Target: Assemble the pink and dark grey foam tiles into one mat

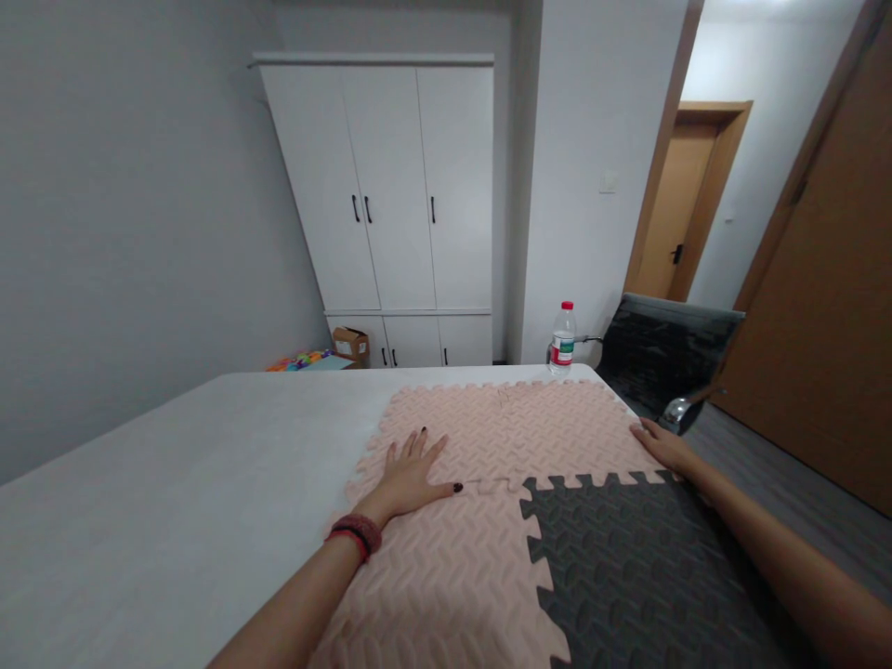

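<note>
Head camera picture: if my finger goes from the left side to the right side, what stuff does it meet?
Colourful things → left hand → bottle with a red cap → white wall plate → right hand → big brown panel.

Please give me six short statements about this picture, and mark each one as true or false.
1. The left hand rests, spread open, on the pink foam tiles. True.
2. The plastic bottle has a red cap. True.
3. This bottle lies on its side. False: it stands upright on the white table.
4. The right hand touches the bottle. False: it is at the tiles' right edge.
5. A dark grey foam tile lies beside the pink ones, on the right. True.
6. The white wardrobe stands open. False: its doors are shut.
</note>
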Action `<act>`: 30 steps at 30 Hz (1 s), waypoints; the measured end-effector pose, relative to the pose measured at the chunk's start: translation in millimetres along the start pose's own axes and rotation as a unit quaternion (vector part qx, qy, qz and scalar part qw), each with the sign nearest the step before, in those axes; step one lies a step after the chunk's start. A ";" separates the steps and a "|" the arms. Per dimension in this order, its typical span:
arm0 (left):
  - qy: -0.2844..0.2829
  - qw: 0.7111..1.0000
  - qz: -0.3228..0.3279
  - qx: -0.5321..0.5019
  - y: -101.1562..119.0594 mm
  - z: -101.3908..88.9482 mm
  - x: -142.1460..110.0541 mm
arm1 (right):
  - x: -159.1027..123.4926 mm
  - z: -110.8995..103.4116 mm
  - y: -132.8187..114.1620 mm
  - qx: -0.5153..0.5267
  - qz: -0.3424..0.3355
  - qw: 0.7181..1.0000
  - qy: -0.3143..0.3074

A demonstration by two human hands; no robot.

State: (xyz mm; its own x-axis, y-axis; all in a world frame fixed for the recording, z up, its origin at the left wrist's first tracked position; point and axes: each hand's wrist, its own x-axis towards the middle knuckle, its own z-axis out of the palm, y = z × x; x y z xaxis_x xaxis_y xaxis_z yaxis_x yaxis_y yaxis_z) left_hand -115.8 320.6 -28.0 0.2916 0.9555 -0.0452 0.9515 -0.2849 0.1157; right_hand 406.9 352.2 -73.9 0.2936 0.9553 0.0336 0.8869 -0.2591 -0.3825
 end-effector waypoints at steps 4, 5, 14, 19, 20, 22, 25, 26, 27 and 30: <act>-0.007 1.000 -0.005 0.003 2.1 -1.9 -0.6 | 6.4 3.9 -8.0 -0.006 -0.022 1.000 0.001; -0.010 1.000 -0.006 0.003 2.7 -2.5 -1.4 | 6.1 3.1 -9.2 -0.007 -0.024 1.000 0.001; -0.008 1.000 -0.012 0.012 53.7 -11.4 20.6 | -7.6 -4.2 -11.3 -0.009 -0.032 0.999 0.012; 0.022 0.993 0.119 0.008 115.4 -1.2 53.0 | 4.6 4.1 -2.0 -0.029 -0.032 0.999 0.014; 0.020 0.990 0.141 0.007 123.9 4.1 55.8 | 8.4 6.9 1.0 -0.034 -0.032 0.999 0.012; 0.018 0.986 0.165 0.004 134.1 14.8 57.9 | 15.7 12.8 6.8 -0.042 -0.033 0.999 0.007; 0.024 0.985 0.173 0.001 136.5 24.2 56.4 | 23.8 20.2 13.5 -0.049 -0.035 0.998 0.002; 0.025 0.985 0.173 0.000 135.8 25.1 55.7 | 25.4 21.9 14.8 -0.051 -0.036 0.998 0.002; 0.026 0.985 0.171 0.000 135.2 25.4 55.1 | 26.5 23.1 15.7 -0.053 -0.035 0.998 0.001; 0.039 0.989 0.139 -0.002 136.0 26.2 54.3 | 27.3 24.2 16.6 -0.057 -0.034 0.998 0.002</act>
State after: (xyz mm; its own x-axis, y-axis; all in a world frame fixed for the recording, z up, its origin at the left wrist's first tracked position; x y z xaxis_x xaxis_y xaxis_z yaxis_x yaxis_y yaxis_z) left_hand 32.0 331.7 -40.6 0.5339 0.8430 0.0657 0.8349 -0.5379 0.1168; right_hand 421.0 377.4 -101.6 0.2317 0.9710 0.0591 0.9396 -0.2076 -0.2722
